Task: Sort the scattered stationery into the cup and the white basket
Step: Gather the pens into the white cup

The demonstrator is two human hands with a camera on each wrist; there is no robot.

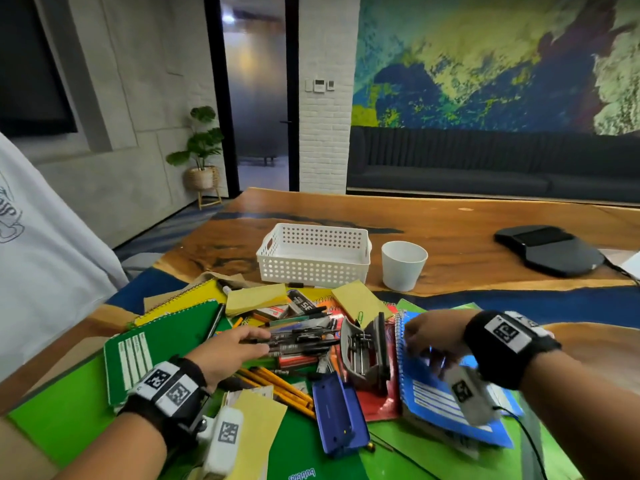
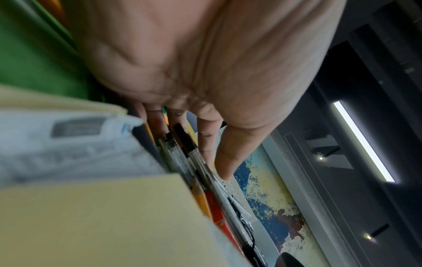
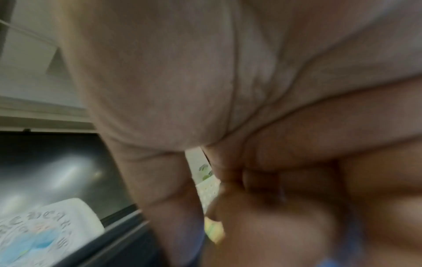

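- The left hand [image 1: 231, 344] is reaching into the middle of the pile, fingers stretched out almost straight over the cluster of black pens [image 1: 300, 337]; the left wrist view is showing the fingertips lying along the barrels, not yet curling round them.
- The right hand [image 1: 431, 336] is hovering over the spiral edge of the blue notebook [image 1: 446, 396] on the right, fingers bent downward; whether they are pinching anything I cannot tell, as the right wrist view is too blurred.
- The cup [image 1: 403, 265] and the white basket [image 1: 313, 259] are standing side by side at the far edge of the pile, the cup to the right, and both are looking empty.
- To do this step well, I judge the left hand should be gathering several pens parallel into one bundle, closing fully round them before lifting, then carrying them far and right to the cup and lowering them in end first.
- The loose yellow pencils [image 1: 277, 386] lying near the wrist are likely to be rolling if brushed.
- Readable writing: a black box [image 1: 304, 304] beyond the pens is showing what looks like "SE"; the remaining labels are too small to read.
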